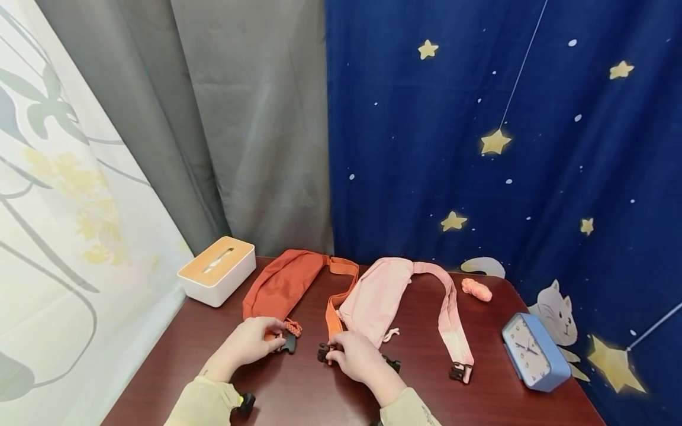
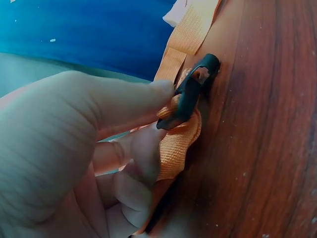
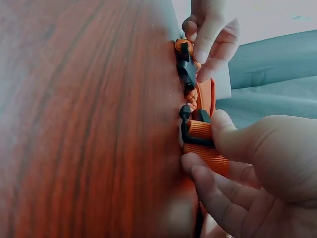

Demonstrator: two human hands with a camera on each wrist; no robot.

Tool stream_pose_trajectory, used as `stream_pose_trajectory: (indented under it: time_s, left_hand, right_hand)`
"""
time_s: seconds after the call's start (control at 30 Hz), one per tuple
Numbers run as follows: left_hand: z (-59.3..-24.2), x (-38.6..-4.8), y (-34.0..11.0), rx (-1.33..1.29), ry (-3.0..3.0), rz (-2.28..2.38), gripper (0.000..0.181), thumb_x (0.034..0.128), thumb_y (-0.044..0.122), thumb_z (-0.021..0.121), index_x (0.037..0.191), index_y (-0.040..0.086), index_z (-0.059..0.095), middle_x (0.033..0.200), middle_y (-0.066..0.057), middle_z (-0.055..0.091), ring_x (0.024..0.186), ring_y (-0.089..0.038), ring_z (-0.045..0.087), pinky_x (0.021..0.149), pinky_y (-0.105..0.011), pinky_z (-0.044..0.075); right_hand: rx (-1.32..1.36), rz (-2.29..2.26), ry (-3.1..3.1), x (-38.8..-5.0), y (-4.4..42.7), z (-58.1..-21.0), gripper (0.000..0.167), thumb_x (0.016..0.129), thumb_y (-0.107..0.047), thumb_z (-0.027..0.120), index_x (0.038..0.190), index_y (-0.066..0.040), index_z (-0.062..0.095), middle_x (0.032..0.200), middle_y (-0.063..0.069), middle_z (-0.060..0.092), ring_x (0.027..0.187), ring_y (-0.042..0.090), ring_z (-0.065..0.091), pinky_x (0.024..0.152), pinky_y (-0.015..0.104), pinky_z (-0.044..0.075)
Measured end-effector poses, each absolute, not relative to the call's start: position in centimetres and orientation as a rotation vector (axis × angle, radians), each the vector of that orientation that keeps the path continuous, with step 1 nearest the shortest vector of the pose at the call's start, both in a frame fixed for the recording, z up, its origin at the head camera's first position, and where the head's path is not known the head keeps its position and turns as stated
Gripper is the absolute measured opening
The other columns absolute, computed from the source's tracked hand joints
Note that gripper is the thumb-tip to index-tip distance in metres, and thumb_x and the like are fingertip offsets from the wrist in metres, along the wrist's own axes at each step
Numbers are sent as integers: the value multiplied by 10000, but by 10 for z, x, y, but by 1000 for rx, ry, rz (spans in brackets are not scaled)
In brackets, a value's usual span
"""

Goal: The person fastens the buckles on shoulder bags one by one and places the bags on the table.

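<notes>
A red-orange waist bag [image 1: 285, 284] lies on the table, its orange strap [image 1: 345, 268] looping to the right. My left hand [image 1: 249, 341] pinches a black buckle half [image 2: 189, 96] between thumb and fingers, just in front of the bag. Orange webbing runs through that buckle. With thumb and fingers, my right hand [image 3: 280, 166] grips the strap's other end at a black pronged buckle half [image 1: 322, 353]. The two halves are apart, facing each other low over the table. An orange braided cord pull [image 1: 293, 328] hangs from the bag near the left hand.
A pink waist bag [image 1: 378, 296] lies to the right, its strap ending in a black buckle [image 1: 460, 372]. A tissue box [image 1: 215, 284] stands at the back left. At the right are a pink yarn bundle [image 1: 476, 290] and a blue clock [image 1: 535, 352]. Curtains [image 1: 266, 118] hang behind the table.
</notes>
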State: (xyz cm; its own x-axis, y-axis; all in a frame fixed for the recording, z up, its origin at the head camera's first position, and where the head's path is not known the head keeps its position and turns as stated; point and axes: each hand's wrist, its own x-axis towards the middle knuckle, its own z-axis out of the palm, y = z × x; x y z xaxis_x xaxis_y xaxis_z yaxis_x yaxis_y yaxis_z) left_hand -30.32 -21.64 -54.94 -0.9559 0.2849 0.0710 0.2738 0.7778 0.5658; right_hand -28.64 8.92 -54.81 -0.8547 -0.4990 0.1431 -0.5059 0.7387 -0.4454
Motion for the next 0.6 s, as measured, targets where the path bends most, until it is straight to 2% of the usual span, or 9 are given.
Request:
stream_pose_trajectory:
  time_s: [0.07, 0.1, 0.2, 0.3, 0.33, 0.4, 0.47, 0.57, 0.6]
  left_hand:
    - [-550, -303, -217, 481, 2948, 917, 240, 947, 312, 873, 1165, 234, 810, 1068, 104, 782, 1018, -111, 723, 956, -465, 609]
    - [-550, -303, -218, 490, 2955, 906, 227, 944, 309, 877, 1152, 240, 813, 1065, 108, 782, 1025, -114, 726, 955, -464, 609]
    - [-551, -301, -219, 519, 2981, 880, 166, 938, 293, 884, 1091, 275, 824, 1029, 140, 764, 1012, -96, 719, 935, -430, 608]
    - [-552, -300, -219, 598, 3020, 853, 123, 934, 258, 888, 1038, 285, 829, 990, 159, 741, 979, -76, 706, 911, -392, 609]
    - [-552, -300, -219, 633, 3031, 847, 118, 932, 245, 889, 1027, 280, 828, 981, 158, 735, 969, -73, 701, 903, -382, 608]
    - [-553, -300, -219, 693, 3045, 836, 118, 935, 231, 888, 1023, 274, 821, 982, 158, 733, 957, -66, 693, 895, -368, 608]
    - [-553, -300, -219, 726, 3036, 838, 116, 942, 223, 881, 1025, 268, 815, 996, 160, 753, 966, -64, 692, 894, -365, 606]
    - [-553, -300, -220, 716, 2985, 874, 104, 959, 221, 865, 1032, 265, 805, 995, 159, 776, 955, -54, 675, 878, -349, 588]
    - [-553, -300, -221, 709, 2964, 890, 99, 966, 222, 857, 1036, 264, 802, 1002, 154, 784, 959, -51, 674, 875, -342, 583]
  right_hand:
    - [850, 787, -2900, -287, 88, -549, 37, 1006, -230, 812, 983, -215, 788, 784, -149, 700, 1198, 190, 733, 925, 301, 594]
    - [847, 802, -2883, -287, 87, -550, 30, 1006, -223, 811, 985, -213, 793, 797, -148, 713, 1324, 237, 699, 989, 337, 602]
    - [859, 830, -2803, -289, 84, -555, 25, 1014, -174, 791, 1033, -181, 805, 843, -126, 759, 1519, 344, 565, 1170, 442, 539]
    - [847, 878, -2733, -292, 79, -564, 119, 1022, -157, 770, 1131, -147, 818, 885, -100, 789, 1305, 232, 716, 1261, 491, 447]
    - [841, 905, -2715, -293, 77, -566, 135, 1030, -151, 758, 1150, -139, 817, 870, -90, 787, 1165, 172, 762, 1276, 500, 421]
    - [808, 1013, -2714, -293, 74, -572, 163, 1049, -149, 736, 1192, -129, 811, 900, -76, 763, 938, 60, 772, 1186, 413, 520]
    - [762, 1160, -2721, -294, 71, -576, 181, 1064, -140, 717, 1223, -118, 801, 926, -49, 731, 747, -23, 711, 957, 290, 622]
    - [701, 1342, -2725, -293, 67, -580, 209, 1082, -132, 695, 1268, -105, 786, 983, -8, 685, 655, -49, 662, 604, 172, 574]
    - [693, 1370, -2718, -293, 65, -581, 215, 1084, -127, 691, 1275, -99, 784, 990, 4, 683, 652, -46, 658, 593, 175, 571]
